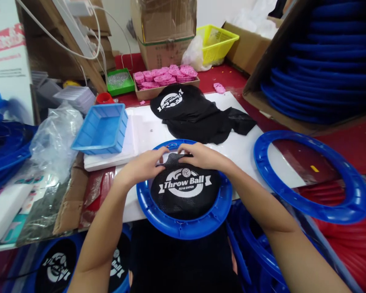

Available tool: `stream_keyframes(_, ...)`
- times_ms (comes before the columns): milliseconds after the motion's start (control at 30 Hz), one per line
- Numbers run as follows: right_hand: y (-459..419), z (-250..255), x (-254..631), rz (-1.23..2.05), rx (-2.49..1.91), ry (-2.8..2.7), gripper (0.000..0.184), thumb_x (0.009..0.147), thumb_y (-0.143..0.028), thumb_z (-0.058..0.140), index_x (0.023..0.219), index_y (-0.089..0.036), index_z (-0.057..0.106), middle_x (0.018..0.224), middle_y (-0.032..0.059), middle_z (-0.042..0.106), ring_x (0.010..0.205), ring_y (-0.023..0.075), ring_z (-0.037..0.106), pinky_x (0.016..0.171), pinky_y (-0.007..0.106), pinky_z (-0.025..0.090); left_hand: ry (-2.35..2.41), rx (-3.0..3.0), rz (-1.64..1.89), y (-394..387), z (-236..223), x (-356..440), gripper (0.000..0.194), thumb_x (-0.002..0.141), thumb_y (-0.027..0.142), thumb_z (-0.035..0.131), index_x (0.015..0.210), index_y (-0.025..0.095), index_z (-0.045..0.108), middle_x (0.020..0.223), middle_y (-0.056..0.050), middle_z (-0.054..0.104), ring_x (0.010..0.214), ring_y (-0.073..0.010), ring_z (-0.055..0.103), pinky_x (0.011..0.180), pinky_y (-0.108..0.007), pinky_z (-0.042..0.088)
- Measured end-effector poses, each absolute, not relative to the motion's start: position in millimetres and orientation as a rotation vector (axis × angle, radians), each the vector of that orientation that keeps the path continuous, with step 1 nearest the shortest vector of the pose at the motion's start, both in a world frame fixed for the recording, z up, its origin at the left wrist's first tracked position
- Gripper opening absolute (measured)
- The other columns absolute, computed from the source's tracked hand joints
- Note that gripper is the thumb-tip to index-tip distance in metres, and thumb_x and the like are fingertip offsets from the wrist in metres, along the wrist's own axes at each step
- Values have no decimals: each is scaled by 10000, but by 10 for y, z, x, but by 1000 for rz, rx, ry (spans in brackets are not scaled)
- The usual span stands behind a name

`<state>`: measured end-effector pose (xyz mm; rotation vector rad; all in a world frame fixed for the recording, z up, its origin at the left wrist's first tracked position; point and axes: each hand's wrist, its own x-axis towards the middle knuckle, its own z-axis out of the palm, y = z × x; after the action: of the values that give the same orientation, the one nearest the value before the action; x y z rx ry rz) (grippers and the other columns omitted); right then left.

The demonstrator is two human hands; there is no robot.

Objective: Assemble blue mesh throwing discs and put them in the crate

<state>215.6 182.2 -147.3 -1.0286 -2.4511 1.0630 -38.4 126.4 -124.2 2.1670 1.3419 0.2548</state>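
Observation:
A blue plastic ring [183,230] lies at the table's front edge, close to my body. Inside it is a round black mesh fabric [187,203] printed with "Throw Ball" in white. My left hand [149,162] pinches the mesh at its far edge, thumb and fingers together. Beside it, my right hand [203,156] grips the same edge, with the cloth bunched up between the two hands. The far side of the ring shows just beyond my fingertips. More black printed fabric pieces [195,116] lie in a loose pile farther back.
A light blue bin [100,128] stands at left, near a green tray [119,81] of small metal bits. Pink pieces fill a cardboard tray [140,94] at the back. Another blue ring [358,199] lies at right, below a carton of stacked blue rings [323,81].

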Motion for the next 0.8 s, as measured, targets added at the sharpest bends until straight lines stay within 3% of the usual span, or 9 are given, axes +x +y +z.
stream_keyframes(100,1817,-1547,2119,812,-884,-2415,271,935,-238,718,1203,-201,702,1043,65,735,963,226,683,882,343,504,1403,2484,320,1224,-1245,-264,341,937,158,601,1275,199,619,1216,-121,636,955,-243,674,790,-364,537)
stream_keyframes(233,1867,-1469,2285,632,-860,-2383,195,985,-218,626,1148,-176,724,1081,95,737,980,225,679,878,329,495,963,2634,318,1144,-1273,-90,133,971,247,658,1099,216,672,1174,-81,623,1019,-229,645,836,-348,546)
stream_keyframes(333,1869,-1380,2388,685,-998,-2548,134,992,-248,645,1060,-193,747,941,50,758,834,194,666,762,296,447,858,2604,121,1107,-1340,-51,290,886,292,792,1142,209,684,1223,-92,628,1091,-263,645,927,-399,555)
stream_keyframes(433,1800,-1365,2353,555,-1126,-2799,127,1013,-284,647,1004,-212,751,987,55,783,870,212,679,696,297,375,913,2510,8,1105,-1370,-74,413,846,347,838,1195,199,673,1227,-96,636,1056,-260,662,898,-388,560)
stream_keyframes(600,1658,-1426,2182,236,-1211,-2984,171,1053,-268,586,1042,-184,735,1052,119,773,960,259,697,667,318,339,1090,2427,107,1189,-1386,-97,154,1016,317,618,1070,185,677,1084,-76,690,960,-230,691,823,-343,551)
stream_keyframes(700,1665,-1394,2145,260,-1207,-3018,180,1058,-239,564,1014,-184,729,1046,112,760,952,249,691,676,317,357,1513,2493,140,1247,-1448,-82,195,1050,237,516,1056,147,690,1097,-134,697,860,-254,712,743,-372,551)
stream_keyframes(800,1724,-1316,2125,221,-1142,-3072,164,1046,-209,560,1028,-180,720,1117,125,729,981,263,678,662,322,349,1635,2554,63,1268,-1491,-62,203,1042,256,554,1073,131,710,1158,-164,687,759,-247,717,671,-368,541)
